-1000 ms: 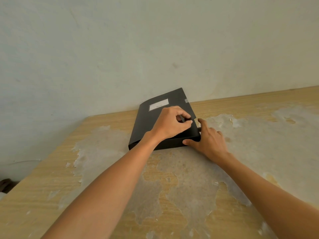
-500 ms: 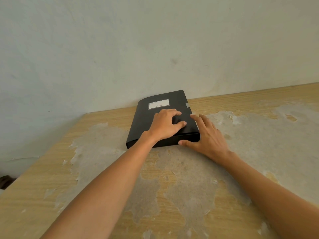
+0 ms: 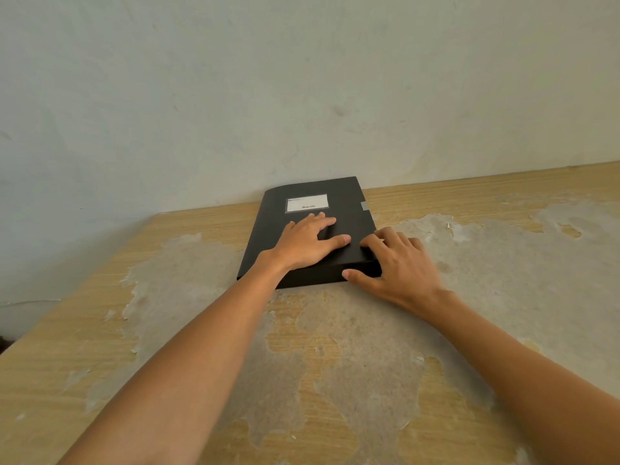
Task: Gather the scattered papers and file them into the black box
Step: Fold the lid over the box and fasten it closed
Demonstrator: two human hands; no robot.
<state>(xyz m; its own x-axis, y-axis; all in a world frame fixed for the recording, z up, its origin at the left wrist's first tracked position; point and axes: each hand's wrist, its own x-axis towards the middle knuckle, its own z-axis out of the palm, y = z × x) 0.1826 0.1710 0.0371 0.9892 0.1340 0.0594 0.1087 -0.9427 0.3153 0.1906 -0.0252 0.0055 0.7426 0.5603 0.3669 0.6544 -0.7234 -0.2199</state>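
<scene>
1. The black box (image 3: 339,209) lies flat and closed on the tabletop (image 3: 335,347), near the far edge where the tabletop meets the wall (image 3: 302,78), and closer to the far left corner than to the right side.
2. A white label (image 3: 306,203) sits on the lid's far part, and a small grey tab (image 3: 364,206) shows at the box's right edge.
3. The left hand (image 3: 310,241) lies palm down on the lid, fingers spread and flat, gripping nothing; its fingertips reach just short of the label.
4. The right hand (image 3: 396,266) covers the box's near right corner, fingers lying over the top and thumb pressed against the near side wall, in a loose open hold rather than a closed grip.
5. The tabletop is light wood with broad grey patches where the surface layer has peeled away.
6. No loose papers are visible on the tabletop.
</scene>
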